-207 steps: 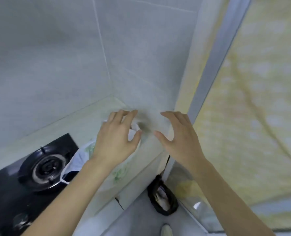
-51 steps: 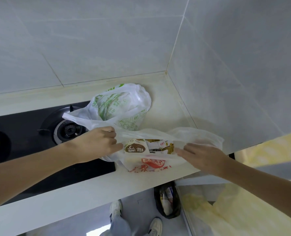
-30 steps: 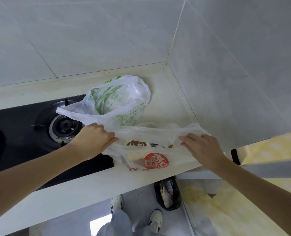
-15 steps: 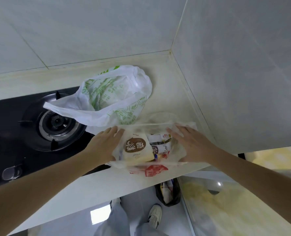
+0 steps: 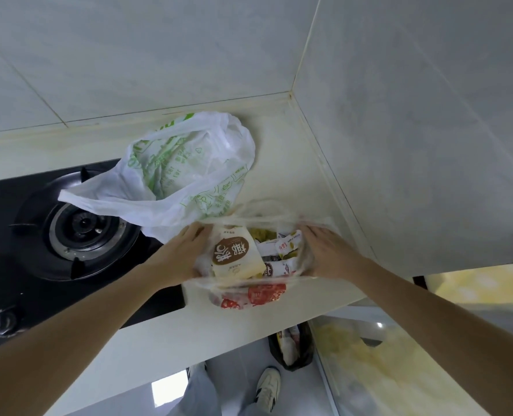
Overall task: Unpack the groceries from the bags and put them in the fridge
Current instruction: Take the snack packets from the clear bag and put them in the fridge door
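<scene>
Tabletop (image 5: 279, 163) corner: gas hob (image 5: 69, 235) at left, green-print plastic bag (image 5: 189, 163) partly draped over the burner. My forearms reach in from below. Clear bag (image 5: 249, 295) sits near the front edge; my left hand (image 5: 178, 259) and right hand (image 5: 324, 253) spread its mouth, fingers gripping the film. Milk carton (image 5: 237, 256) and small packets (image 5: 285, 250) lie inside.

Both forearms reach forward, converging. Left hand (image 5: 177, 259) and right hand (image 5: 327, 253) face each other, fingers gripping thin plastic.
</scene>
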`<action>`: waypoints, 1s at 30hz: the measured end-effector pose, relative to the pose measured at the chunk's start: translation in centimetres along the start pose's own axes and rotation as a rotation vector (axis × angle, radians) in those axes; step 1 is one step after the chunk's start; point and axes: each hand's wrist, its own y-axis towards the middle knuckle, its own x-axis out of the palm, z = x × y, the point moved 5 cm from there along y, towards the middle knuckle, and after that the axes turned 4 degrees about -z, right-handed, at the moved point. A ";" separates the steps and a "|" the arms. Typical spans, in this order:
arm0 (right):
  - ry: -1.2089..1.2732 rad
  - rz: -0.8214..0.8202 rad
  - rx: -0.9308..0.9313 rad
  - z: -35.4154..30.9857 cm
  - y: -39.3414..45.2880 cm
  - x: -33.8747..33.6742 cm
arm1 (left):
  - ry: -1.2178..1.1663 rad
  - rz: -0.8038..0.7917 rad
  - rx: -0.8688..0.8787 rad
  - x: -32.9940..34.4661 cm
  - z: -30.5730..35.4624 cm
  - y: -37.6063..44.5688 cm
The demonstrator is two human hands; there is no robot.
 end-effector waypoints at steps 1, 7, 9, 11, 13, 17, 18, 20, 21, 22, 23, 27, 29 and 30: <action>0.037 0.003 -0.009 -0.3 -0.7 0.0 | -0.100 -0.009 -0.006 -0.2 0.0 -0.4; 0.184 -0.034 -0.022 -1.3 -3.7 -3.0 | -0.239 -0.005 -0.025 -1.4 -1.8 -3.0; 0.234 -0.052 -0.014 -1.8 -4.1 -4.6 | -0.221 0.007 0.002 -2.2 -1.9 -3.7; 0.280 0.013 0.003 -2.0 -4.4 -6.4 | -0.149 0.031 0.038 -3.3 -1.6 -4.3; 0.278 0.214 -0.020 -2.6 -4.9 -8.6 | 0.002 0.130 0.113 -4.8 -0.7 -4.8; -0.156 0.760 -0.325 -5.3 -6.8 -9.8 | 0.277 0.426 0.386 -6.4 2.4 -6.1; -0.235 0.757 -0.402 -5.8 -6.8 -8.7 | 0.327 0.457 0.434 -6.3 3.1 -6.2; -0.308 0.663 -0.478 -5.9 -6.2 -6.2 | 0.376 0.465 0.445 -5.4 3.5 -6.1; -0.326 0.615 -0.473 -5.4 -5.8 -4.9 | 0.385 0.440 0.417 -4.6 3.1 -5.8; -0.338 0.575 -0.444 -4.7 -5.3 -3.8 | 0.391 0.395 0.375 -3.8 2.6 -5.6; -0.337 0.540 -0.398 -3.8 -4.9 -2.9 | 0.396 0.336 0.324 -3.0 2.0 -5.3; -0.241 0.356 -0.228 -1.2 -3.1 -0.9 | 0.377 0.116 0.194 -0.5 -0.3 -4.4; -0.161 0.258 -0.181 -0.4 -2.2 -0.3 | 0.338 0.048 0.157 0.5 -1.3 -3.9; -0.110 0.200 -0.163 0.0 -1.8 0.1 | 0.310 0.025 0.141 0.8 -1.5 -3.6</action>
